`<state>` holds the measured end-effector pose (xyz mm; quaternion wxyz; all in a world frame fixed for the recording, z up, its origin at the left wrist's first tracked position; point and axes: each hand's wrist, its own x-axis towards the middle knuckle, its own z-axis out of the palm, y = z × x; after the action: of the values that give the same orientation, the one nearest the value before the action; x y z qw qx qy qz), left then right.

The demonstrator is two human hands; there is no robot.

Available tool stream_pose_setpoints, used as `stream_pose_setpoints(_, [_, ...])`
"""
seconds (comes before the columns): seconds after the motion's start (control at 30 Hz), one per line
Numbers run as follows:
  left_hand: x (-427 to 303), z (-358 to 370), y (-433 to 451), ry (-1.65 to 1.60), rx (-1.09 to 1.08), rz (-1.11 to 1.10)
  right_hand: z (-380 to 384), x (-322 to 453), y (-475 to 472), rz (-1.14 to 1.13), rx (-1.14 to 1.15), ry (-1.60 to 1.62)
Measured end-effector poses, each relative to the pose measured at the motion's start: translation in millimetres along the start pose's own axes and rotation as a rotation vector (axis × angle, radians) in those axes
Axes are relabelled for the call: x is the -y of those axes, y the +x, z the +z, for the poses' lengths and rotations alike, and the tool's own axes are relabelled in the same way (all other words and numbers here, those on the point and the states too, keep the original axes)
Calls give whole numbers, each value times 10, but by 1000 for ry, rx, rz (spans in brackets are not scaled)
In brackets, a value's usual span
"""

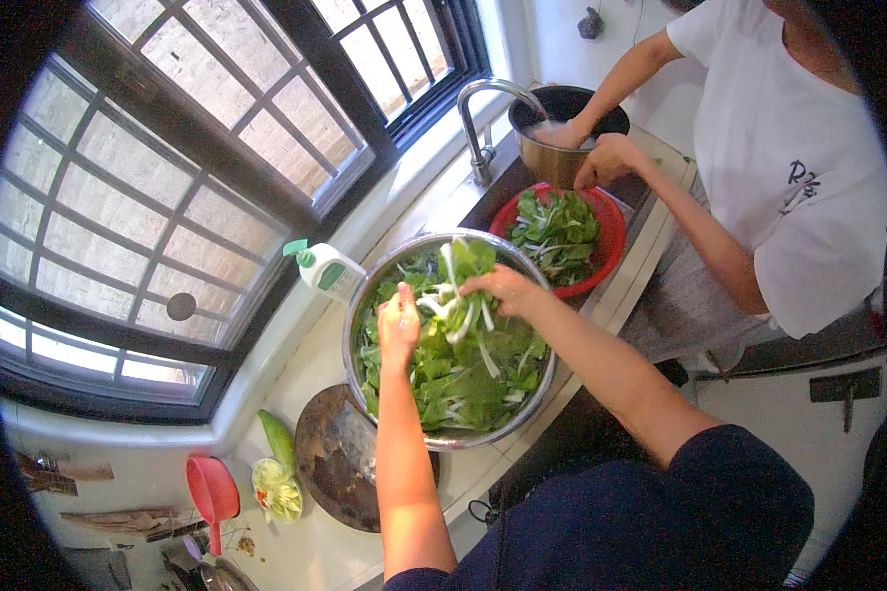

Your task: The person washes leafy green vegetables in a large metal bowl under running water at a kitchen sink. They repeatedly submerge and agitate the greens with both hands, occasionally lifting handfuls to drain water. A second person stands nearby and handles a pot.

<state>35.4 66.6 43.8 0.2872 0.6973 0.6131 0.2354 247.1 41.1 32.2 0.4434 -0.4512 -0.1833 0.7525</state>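
Note:
Over a wide metal basin (452,445), my right hand (508,289) grips a bunch of leafy greens (476,257) with white stems. More loose greens (451,395) fill the basin below. My left hand (399,329) is at the basin's left part, beside the bunch, its fingers pointing up. Whether the left fingers hold a leaf is not clear. The basin overlaps a round, dark-stained board (329,458) on the tiled counter.
Another person (776,162) stands at right, one hand inside a metal pot (543,164) near the faucet (480,148). Their other hand is by a red basket (616,240) of greens. A pump bottle (332,272), cucumber (277,442), bowl of cut vegetables (277,491) and red ladle (213,487) line the window side.

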Motion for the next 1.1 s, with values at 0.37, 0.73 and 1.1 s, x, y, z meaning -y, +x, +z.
stream_pose_setpoints(0.37, [233, 842, -318, 540, 230, -110, -1299, 783, 41, -146, -49, 414])
stream_pose_setpoints(0.73, [170, 966, -401, 765, 263, -45, -2335, 262, 455, 232, -695, 131])
stream_pose_setpoints(1.1, [80, 322, -412, 461, 13, 91, -601, 527, -160, -506, -222, -1060])
